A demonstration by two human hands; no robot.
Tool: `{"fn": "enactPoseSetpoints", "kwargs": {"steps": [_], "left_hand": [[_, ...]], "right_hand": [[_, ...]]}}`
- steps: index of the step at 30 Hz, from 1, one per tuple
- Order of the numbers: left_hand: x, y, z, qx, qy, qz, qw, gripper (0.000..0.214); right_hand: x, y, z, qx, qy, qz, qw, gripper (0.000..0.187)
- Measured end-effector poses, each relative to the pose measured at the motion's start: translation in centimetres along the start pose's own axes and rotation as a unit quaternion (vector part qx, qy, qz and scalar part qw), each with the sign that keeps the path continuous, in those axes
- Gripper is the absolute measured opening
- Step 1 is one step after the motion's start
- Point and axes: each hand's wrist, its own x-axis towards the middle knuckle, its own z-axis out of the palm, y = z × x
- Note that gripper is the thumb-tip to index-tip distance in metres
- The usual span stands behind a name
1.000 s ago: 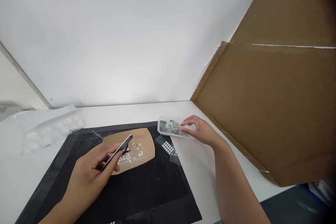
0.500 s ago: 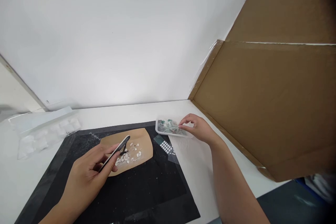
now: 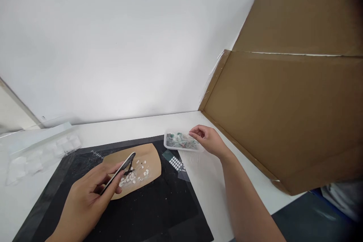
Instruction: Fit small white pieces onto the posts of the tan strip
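Observation:
My left hand [image 3: 87, 193] is closed around a slim black piece with a pale edge and a rounded end [image 3: 124, 164]. It holds this at a slant over the left part of a tan sheet [image 3: 150, 151]. Small white pieces [image 3: 132, 177] and some dark bits lie scattered on the sheet. At the far side, my right hand [image 3: 210, 140] has thumb and forefinger pinched over the right part of a white plastic tray [image 3: 170, 147]. Clear and green small packets [image 3: 181, 140] fill the tray. Whether anything is between those fingertips I cannot make out.
A black mat [image 3: 147, 215] lies under the tan sheet. A sheet of white oval stickers [image 3: 176, 163] rests by its right edge. To the left stands a clear plastic tray with white compartments [image 3: 42, 155]. Cardboard [image 3: 269, 121] rises on the right, a white wall [image 3: 113, 45] behind.
My right hand has lifted slightly from the packets, its fingertips now nearer the tray's back edge. The left hand keeps the slim black piece over the sheet. The whole view has shifted a little.

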Motion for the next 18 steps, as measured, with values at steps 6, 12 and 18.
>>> {"fn": "enactPoseSetpoints", "kwargs": {"steps": [6,12,18], "left_hand": [[0.0,0.0,-0.1,0.009,0.004,0.003,1.000,0.039],[-0.1,-0.5,0.1,-0.006,-0.001,-0.017,1.000,0.041],[0.0,-0.5,0.0,0.006,0.000,-0.010,1.000,0.040]], "right_hand": [[0.7,-0.4,1.9,0.018,0.033,-0.037,0.999,0.027],[0.9,-0.5,2.9,0.026,0.005,-0.063,0.998,0.030],[0.6,-0.6,2.7,0.033,0.014,-0.024,0.999,0.048]]}}
